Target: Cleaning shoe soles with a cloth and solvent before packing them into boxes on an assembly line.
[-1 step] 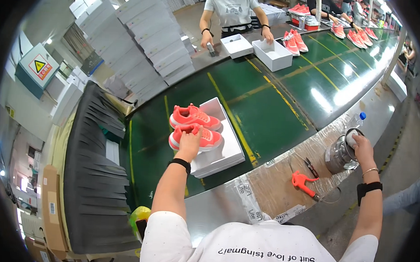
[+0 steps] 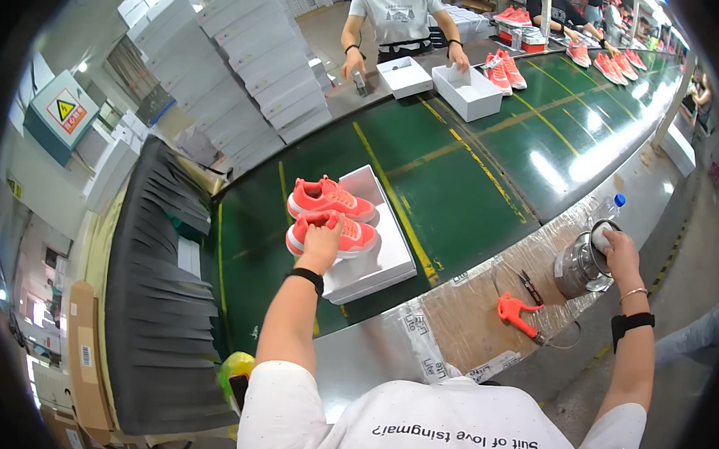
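Observation:
My left hand [image 2: 322, 245] is closed on the near coral-red sneaker [image 2: 351, 236], fingers at its collar opening. Right behind it is the matching sneaker [image 2: 332, 199]. Both rest over the left part of an open white shoebox [image 2: 395, 246] on the green belt. At the right, my right hand [image 2: 621, 256] grips a white wad [image 2: 603, 235], perhaps cloth, at the mouth of a round metal can [image 2: 576, 270]. The wad's far side is hidden in the can. Left of the can lie a red air blow gun [image 2: 518, 313] and small snips [image 2: 531, 288].
Across the green conveyor belt [image 2: 474, 181], a co-worker [image 2: 396, 21] handles a white box [image 2: 469, 97]. More coral sneakers [image 2: 504, 72] stand farther along. Dark strip curtains [image 2: 164, 296] hang at the left, white boxes [image 2: 222, 58] are stacked behind, and a blue-capped bottle [image 2: 613, 205] stands behind the can.

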The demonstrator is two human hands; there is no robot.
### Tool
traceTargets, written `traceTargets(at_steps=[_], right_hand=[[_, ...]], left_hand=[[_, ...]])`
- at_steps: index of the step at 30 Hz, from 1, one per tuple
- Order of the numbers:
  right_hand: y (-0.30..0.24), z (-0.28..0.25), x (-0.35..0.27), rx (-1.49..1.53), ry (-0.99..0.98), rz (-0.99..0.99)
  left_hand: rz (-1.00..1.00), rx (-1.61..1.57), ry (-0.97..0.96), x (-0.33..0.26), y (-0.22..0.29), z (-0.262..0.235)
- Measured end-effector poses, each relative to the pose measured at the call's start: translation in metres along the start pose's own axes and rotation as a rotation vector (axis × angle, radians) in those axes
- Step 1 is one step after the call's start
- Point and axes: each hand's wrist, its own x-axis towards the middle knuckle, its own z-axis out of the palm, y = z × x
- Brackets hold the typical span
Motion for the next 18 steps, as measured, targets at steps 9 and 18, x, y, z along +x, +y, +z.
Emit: traceTargets(at_steps=[9,18], right_hand=[[0.004,-0.005,0.002,0.098,-0.04,0.071],[-0.174,-0.051,-0.085,0.727,0.185,-0.581]], left_hand=[[-0.195,-1.478,0.324,-0.063,-0.031,-0.068],[0.193,-3.014,-0.136,-0.135,0.09,-0.037]])
